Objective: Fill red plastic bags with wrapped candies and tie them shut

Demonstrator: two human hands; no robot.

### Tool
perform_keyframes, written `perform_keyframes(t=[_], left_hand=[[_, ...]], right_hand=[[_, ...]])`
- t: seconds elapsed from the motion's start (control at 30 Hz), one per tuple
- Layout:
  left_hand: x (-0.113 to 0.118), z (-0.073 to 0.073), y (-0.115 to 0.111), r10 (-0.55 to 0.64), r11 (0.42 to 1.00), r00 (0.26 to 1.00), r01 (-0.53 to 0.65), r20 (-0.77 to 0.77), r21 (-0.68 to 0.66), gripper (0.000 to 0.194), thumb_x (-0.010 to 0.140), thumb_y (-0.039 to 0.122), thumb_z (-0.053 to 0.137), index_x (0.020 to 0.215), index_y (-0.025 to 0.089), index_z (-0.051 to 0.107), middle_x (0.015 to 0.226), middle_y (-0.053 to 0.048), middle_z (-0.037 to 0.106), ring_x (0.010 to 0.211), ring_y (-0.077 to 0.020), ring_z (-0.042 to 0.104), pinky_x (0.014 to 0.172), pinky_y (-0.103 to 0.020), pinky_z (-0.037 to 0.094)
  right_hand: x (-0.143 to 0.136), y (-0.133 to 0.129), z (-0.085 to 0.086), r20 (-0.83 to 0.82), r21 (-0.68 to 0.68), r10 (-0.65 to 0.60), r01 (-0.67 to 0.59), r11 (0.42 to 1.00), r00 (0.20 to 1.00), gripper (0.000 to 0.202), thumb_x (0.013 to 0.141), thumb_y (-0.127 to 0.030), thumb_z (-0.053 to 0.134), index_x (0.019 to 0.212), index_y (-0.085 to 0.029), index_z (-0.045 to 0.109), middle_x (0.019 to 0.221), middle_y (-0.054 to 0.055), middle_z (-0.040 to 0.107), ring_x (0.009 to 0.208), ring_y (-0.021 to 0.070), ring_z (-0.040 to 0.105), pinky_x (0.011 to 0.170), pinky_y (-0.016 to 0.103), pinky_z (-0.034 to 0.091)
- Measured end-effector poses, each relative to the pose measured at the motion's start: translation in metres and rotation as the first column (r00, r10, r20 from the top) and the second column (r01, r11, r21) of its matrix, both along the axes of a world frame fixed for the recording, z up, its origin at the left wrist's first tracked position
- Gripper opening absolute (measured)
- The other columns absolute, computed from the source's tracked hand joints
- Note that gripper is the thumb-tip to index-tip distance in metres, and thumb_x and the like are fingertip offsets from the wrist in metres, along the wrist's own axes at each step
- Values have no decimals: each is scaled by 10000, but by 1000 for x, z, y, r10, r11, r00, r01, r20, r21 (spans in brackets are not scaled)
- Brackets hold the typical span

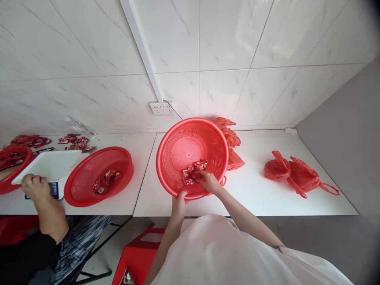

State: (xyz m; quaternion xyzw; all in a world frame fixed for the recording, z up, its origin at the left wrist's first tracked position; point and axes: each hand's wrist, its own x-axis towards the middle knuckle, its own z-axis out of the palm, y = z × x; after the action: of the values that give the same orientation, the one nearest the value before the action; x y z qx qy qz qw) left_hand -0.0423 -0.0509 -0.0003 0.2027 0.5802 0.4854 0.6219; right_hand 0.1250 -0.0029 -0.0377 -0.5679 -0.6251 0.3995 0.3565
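Observation:
A red plastic colander basket [166, 148] is tilted toward me at the table's front edge. My left hand [178, 205] grips its near rim, thumb over the edge. Inside, several small red wrapped packets [189, 180] with white print lie gathered at the low side. My right hand [210, 183] reaches in over the near right rim, its fingers closed on a small red packet [198, 168] among the others. The fingertips are partly hidden by the wrappers.
Red plastic bags [230, 138] lie behind the basket; tied red bags [303, 176] sit at right. At left are another red basket [71, 190] with packets, a white scale [75, 156], and a co-worker's hand [37, 187]. A red stool [133, 257] stands below the table.

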Motion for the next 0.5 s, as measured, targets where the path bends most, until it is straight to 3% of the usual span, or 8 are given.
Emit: perform_keyframes(t=[0.1, 0.17, 0.23, 0.37, 0.5], left_hand=[[-3, -2, 2, -2, 1000, 1000, 1, -22, -22, 499, 686, 122, 669, 1174, 208, 612, 1035, -69, 704, 1029, -242, 657, 831, -335, 561], [-8, -5, 3, 8, 999, 999, -9, -42, -44, 514, 687, 117, 664, 1191, 203, 610, 1006, -69, 707, 1004, -238, 666, 824, -335, 563], [-16, -7, 4, 40, 998, 997, -44, -63, -53, 518, 688, 116, 648, 1199, 195, 609, 994, -72, 706, 977, -233, 673, 819, -339, 565], [-40, -6, 10, 164, 986, 976, -167, -141, -10, 488, 674, 123, 636, 1157, 194, 635, 1016, -69, 696, 946, -227, 673, 822, -368, 571], [-67, 2, 19, 292, 956, 934, -294, -206, 23, 384, 650, 110, 627, 1025, 182, 669, 1001, -56, 685, 914, -219, 670, 817, -400, 581]], right_hand=[[3, 1, -3, -299, -158, -90, 44, 986, 950, 289, 806, -418, 650, 1017, -221, 667, 804, 11, 684, 712, 191, 642, 694, 323, 516], [6, 1, -5, -508, -263, -159, 24, 965, 847, 397, 777, -538, 649, 1016, -221, 638, 814, 10, 674, 656, 170, 622, 634, 304, 510], [11, -1, -9, -612, -321, -245, 48, 946, 752, 440, 743, -600, 658, 968, -225, 612, 782, -5, 649, 614, 145, 590, 604, 281, 490], [30, -10, -21, -612, -316, -354, 191, 929, 708, 433, 760, -631, 633, 912, -229, 588, 690, -39, 582, 552, 107, 483, 541, 237, 402], [45, -21, -38, -479, -327, -363, 222, 919, 799, 462, 762, -654, 616, 857, -203, 594, 635, -38, 566, 494, 96, 409, 489, 235, 337]])
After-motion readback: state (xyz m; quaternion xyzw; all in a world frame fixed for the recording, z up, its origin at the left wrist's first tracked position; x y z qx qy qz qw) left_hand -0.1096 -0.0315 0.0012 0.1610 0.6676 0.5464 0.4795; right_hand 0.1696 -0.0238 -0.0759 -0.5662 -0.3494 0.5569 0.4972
